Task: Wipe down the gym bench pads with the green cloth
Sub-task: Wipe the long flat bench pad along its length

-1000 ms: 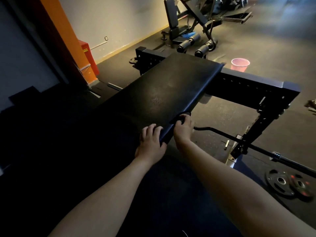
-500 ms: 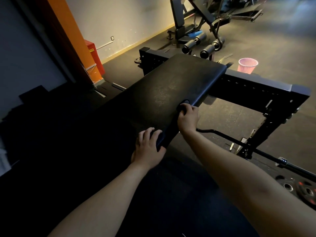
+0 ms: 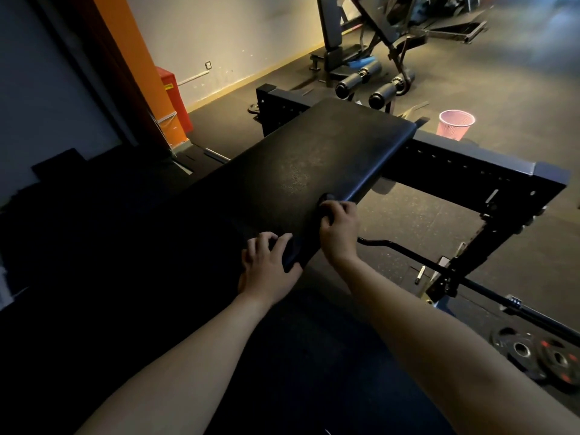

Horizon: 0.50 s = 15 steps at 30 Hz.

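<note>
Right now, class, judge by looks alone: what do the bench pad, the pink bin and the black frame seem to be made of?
Bench pad: probably vinyl or leatherette over foam; matte black, fine grain, rounded edges.
Pink bin: likely plastic; see-through mesh wall.
Black frame: seemingly painted steel; square beam with rows of holes.

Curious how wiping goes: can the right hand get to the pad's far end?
Likely yes: the right hand, gripping the cloth, sits at the pad edge, with bare pad ahead to its end.
</note>
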{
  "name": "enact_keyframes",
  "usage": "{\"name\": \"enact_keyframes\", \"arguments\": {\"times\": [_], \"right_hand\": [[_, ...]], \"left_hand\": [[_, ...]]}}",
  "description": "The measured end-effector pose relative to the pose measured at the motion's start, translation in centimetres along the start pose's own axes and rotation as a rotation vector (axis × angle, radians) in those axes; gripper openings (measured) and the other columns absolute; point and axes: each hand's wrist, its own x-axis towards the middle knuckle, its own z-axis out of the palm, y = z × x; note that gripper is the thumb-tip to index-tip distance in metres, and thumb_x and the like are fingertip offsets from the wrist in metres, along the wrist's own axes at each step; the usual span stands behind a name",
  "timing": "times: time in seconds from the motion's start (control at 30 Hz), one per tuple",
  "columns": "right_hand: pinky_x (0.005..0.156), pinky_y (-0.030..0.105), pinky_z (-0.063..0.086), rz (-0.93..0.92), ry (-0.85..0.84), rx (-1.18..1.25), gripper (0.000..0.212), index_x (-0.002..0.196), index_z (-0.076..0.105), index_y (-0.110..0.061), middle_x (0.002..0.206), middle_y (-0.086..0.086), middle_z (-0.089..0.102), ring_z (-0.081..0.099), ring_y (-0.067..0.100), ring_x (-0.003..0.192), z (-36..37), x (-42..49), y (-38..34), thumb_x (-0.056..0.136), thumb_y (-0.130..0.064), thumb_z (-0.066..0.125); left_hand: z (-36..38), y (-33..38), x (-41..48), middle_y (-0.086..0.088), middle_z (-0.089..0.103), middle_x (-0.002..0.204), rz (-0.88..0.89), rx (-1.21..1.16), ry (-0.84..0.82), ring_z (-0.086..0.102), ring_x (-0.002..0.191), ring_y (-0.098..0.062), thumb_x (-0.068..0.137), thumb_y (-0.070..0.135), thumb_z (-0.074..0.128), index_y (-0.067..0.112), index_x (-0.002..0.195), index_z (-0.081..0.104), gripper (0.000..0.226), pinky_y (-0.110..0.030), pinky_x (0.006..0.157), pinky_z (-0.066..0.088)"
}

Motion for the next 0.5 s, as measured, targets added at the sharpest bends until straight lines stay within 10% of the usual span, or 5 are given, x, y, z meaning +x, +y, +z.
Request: {"name": "enact_keyframes", "arguments": {"times": [0.2,0.5], "right_hand": [[0.104,0.045,0.045,0.277,0.014,0.124,0.022,0.117,0.061,-0.027,0.123,-0.002,0.042,0.04,0.021,0.119,-0.3,3.8,0.9,0.098,-0.023,0.05],[0.085,0.032,0.046,0.206,-0.021,0.177,0.008,0.101,0.055,-0.03,0.108,-0.006,0.045,0.051,0.01,0.096,2.2,-4.4,0.3,0.099,-0.027,0.047]], "left_hand": [[0.3,0.2,-0.1,0.003,0.022,0.144,-0.013,0.031,0.025,0.021,0.135,-0.022,0.09,0.057,0.053,0.041,0.147,0.029,0.064,-0.043,0.112,0.028],[0.7,0.0,0.0,0.001,0.025,0.145,0.006,0.082,0.052,0.024,0.133,-0.024,0.088,0.055,0.057,0.04,0.147,0.031,0.066,-0.043,0.11,0.029]]}}
